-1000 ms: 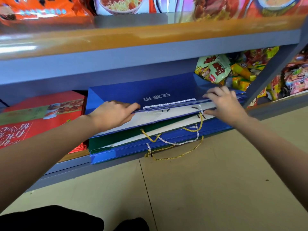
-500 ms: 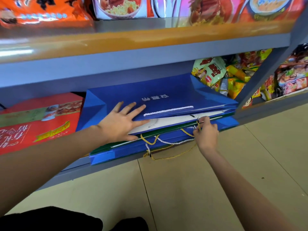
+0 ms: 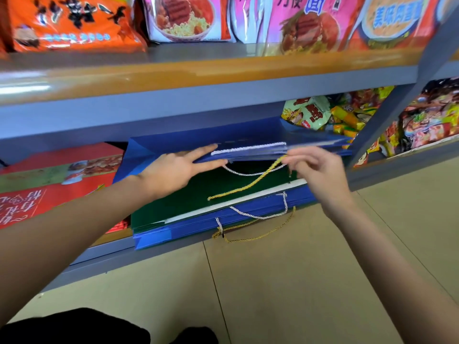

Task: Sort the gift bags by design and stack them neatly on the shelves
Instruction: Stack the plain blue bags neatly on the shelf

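We're mid-sort: left hand (image 3: 173, 170) spread, lifting blue bags (image 3: 248, 140) w/ straight fingers, right hand (image 3: 315, 170) pinching yellow cord (image 3: 248, 186) over green bag (image 3: 188, 204) on bottom shelf (image 3: 104, 259); designs mixed, stack untidy.

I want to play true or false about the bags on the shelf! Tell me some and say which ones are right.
1. The left hand lifts the top blue bags with straight fingers. True.
2. The right hand pinches a red ribbon. False: it pinches the yellow cord.
3. A green bag lies under the lifted blue ones. True.
4. The red bags lie right of the blue stack. False: they lie to its left.
5. Noodle packets stand on the shelf above. True.
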Tool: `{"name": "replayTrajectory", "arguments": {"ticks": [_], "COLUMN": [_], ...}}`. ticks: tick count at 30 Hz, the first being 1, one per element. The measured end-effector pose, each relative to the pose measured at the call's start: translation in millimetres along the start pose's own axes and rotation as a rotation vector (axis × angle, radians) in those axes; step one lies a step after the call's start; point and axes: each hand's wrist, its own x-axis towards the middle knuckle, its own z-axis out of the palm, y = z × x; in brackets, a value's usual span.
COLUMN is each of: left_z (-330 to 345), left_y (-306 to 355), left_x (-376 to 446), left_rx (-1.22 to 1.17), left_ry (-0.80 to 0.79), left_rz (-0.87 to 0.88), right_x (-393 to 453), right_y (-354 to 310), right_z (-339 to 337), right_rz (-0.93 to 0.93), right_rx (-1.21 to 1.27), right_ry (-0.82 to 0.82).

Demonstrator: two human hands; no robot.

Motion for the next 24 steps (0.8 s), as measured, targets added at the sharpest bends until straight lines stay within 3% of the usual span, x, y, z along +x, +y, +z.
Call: {"name": "replayTrajectory", "arguments": {"ticks": [4,7,10,13,15,17,19,23,24], "left_z": [-11.1,-10.0,-6.3,-3.4,-1.0,-0.8,-2.7,-5.8,-5.8], "left_y": [-16.6,-19.2,-14.9,-18.9,-23.9,-28.0,-31.4,-37.0,-37.7], "left_x": [6.6,6.7,6.3,8.2,9.4,10.8,12.7,15.5,15.9], "left_rx": [-0.082,-0.074,-0.047,-0.047,-0.062,-0.089,-0.109,-0.118,-0.116], "left_ry": [0.056,0.048,0.009,0.025,0.052,0.093,0.128,0.158,0.160], "left_rz": [-0.121,-0.094,-0.041,-0.043,-0.052,-0.062,-0.070,-0.085,-0.089], "right_x": [1.5,4.0,8.5,7.6,4.0,2.6,2.0,3.1,6.2], "right_y": [20.9,42.4,55.8,67.2,73.8,79.3,76.5,48.3,42.9], "right_z": [35.5,53.8,57.0,58.7,65.6,72.9,79.2,91.4,90.9], "right_rz": [-0.080,-0.137,-0.094,-0.203,-0.444,-0.562,-0.552,-0.182,-0.137], "right_rx": [-0.392,-0.690,-0.817,-0.942,-1.108,-1.165,-0.986,-0.398,-0.335], "right_ry": [-0.191,-0.394,-0.516,-0.633,-0.613,-0.529,-0.427,-0.124,-0.124]}}
